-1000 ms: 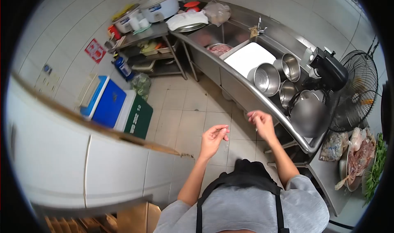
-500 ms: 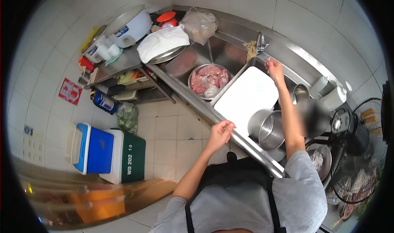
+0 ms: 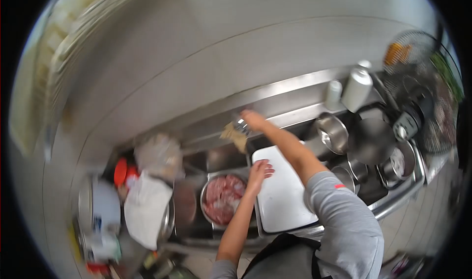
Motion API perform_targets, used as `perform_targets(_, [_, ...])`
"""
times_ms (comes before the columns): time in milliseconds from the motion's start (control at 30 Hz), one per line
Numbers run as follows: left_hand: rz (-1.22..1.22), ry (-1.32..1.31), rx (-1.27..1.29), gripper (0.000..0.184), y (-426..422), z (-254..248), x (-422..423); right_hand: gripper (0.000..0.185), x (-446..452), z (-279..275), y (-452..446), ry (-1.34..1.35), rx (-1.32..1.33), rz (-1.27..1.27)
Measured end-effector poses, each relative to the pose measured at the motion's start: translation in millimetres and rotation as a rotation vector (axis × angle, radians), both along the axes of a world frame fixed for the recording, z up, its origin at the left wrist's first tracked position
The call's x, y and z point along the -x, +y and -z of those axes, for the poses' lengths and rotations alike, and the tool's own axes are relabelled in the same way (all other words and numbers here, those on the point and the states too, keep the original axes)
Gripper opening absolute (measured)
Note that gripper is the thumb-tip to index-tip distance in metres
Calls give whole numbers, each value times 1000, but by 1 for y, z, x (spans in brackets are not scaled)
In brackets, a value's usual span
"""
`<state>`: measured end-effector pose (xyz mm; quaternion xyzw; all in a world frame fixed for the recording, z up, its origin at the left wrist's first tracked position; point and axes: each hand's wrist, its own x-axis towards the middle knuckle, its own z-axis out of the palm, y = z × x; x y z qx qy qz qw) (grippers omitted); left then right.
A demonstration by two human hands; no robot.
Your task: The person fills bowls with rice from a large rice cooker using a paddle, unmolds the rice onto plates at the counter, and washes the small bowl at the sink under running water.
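Observation:
My right hand (image 3: 252,119) reaches to the metal faucet (image 3: 240,125) at the back of the sink, fingers closed around its top; blur softens the grip. A tan cloth (image 3: 235,137) hangs by the faucet. Near the upper left edge of a white cutting board (image 3: 284,200), my left hand (image 3: 260,174) is held with fingers apart and nothing in it. The board lies across one sink basin. Left of it, a round metal bowl (image 3: 204,204) of raw meat (image 3: 222,196) sits in the other basin, partly behind my left forearm.
Metal pots (image 3: 332,133) and white bottles (image 3: 358,88) stand on the right, near a fan (image 3: 410,50). On the left are a white cloth (image 3: 147,210), a plastic bag (image 3: 160,157), a red scale (image 3: 121,171) and a rice cooker (image 3: 103,205).
The view has swung toward the back wall and sink. My right hand has moved onto the faucet. My left hand has come from the sink's front edge to over the board, its fingers opening.

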<state>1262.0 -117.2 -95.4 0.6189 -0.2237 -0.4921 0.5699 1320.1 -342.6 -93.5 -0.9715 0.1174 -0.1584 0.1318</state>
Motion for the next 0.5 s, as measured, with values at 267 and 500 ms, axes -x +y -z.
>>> perform_targets(267, [-184, 548, 199, 20, -115, 80, -55, 15, 25, 35, 21, -219, -328, 506])
perform_targets(500, [-285, 924, 240, 29, -124, 119, -56, 32, 55, 67, 70, -88, -853, 729])
